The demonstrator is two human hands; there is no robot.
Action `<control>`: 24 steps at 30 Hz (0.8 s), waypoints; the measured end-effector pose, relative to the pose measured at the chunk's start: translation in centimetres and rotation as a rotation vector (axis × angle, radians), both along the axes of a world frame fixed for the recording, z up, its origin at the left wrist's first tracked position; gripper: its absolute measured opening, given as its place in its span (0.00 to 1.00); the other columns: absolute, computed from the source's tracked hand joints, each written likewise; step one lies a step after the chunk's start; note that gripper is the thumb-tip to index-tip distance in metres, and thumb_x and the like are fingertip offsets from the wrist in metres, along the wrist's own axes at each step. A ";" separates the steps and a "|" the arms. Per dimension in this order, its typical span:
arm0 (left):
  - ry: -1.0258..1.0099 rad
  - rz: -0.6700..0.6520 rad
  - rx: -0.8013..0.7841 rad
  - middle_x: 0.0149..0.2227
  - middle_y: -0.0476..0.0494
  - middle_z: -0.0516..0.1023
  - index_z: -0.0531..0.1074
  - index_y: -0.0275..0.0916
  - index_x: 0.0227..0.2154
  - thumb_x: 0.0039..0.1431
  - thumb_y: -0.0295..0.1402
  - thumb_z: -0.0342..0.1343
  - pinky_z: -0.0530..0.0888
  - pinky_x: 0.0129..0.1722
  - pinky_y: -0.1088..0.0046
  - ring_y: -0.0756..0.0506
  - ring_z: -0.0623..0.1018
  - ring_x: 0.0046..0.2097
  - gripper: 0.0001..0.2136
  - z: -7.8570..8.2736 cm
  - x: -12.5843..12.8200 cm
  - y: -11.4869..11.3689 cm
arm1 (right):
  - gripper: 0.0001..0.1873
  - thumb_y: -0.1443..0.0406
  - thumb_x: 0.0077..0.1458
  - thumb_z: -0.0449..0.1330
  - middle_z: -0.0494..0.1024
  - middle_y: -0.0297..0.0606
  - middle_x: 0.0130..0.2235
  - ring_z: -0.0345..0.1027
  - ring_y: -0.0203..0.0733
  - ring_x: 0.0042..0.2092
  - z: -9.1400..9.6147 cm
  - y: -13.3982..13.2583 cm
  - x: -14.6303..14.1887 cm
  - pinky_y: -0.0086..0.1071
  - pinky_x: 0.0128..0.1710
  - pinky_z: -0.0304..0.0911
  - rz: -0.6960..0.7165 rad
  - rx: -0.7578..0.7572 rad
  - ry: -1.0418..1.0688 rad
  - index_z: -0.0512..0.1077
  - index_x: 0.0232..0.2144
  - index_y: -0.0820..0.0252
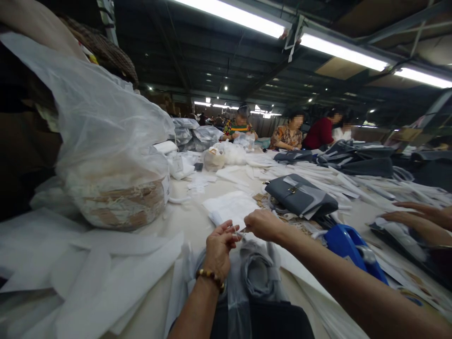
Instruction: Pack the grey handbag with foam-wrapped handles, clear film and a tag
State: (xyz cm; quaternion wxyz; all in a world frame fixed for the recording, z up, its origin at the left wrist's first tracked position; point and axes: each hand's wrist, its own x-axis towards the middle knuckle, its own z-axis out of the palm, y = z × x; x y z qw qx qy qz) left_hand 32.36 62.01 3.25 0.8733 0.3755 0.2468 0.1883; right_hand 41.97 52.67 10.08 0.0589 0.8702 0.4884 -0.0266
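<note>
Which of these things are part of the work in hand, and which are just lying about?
Apparently in use:
left hand, right hand
thin white strand between them
wrapped grey roll
dark item below

Apparently lying about:
blue plastic item
grey bag
cloudy plastic sack
white sheets

Two grey rolls (259,259), one mostly hidden; one blue dispenser (348,247); one beaded bracelet (211,278); three large lights (233,14).

Near the lower centre of the frame, the left hand (219,249) was half-curled, its forearm (197,308) upright-leaning; the right hand (264,225) was balled nearby, its forearm (339,278) slanting from lower right.
</note>
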 end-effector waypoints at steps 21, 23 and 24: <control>-0.092 -0.030 0.270 0.29 0.42 0.78 0.62 0.26 0.52 0.36 0.32 0.63 0.66 0.21 0.76 0.50 0.73 0.21 0.36 -1.0 -0.3 -0.6 | 0.11 0.62 0.44 0.57 0.63 0.28 0.15 0.53 0.29 0.19 -3.5 -1.0 -0.9 0.24 0.19 0.48 -0.255 0.452 0.808 0.70 0.18 0.64; -0.091 -0.022 0.302 0.24 0.47 0.76 0.65 0.26 0.48 0.35 0.31 0.64 0.67 0.22 0.76 0.50 0.72 0.21 0.32 -1.0 -0.3 -0.6 | 0.11 0.61 0.43 0.58 0.64 0.28 0.15 0.55 0.30 0.19 -3.6 -1.3 -1.0 0.25 0.19 0.49 -0.261 0.461 0.837 0.69 0.18 0.63; -0.091 -0.016 0.321 0.22 0.48 0.75 0.67 0.26 0.46 0.35 0.32 0.64 0.68 0.23 0.76 0.51 0.71 0.21 0.30 -1.0 -0.3 -0.6 | 0.12 0.59 0.42 0.59 0.63 0.28 0.15 0.55 0.30 0.20 -3.7 -1.5 -1.1 0.25 0.19 0.49 -0.262 0.476 0.835 0.69 0.17 0.63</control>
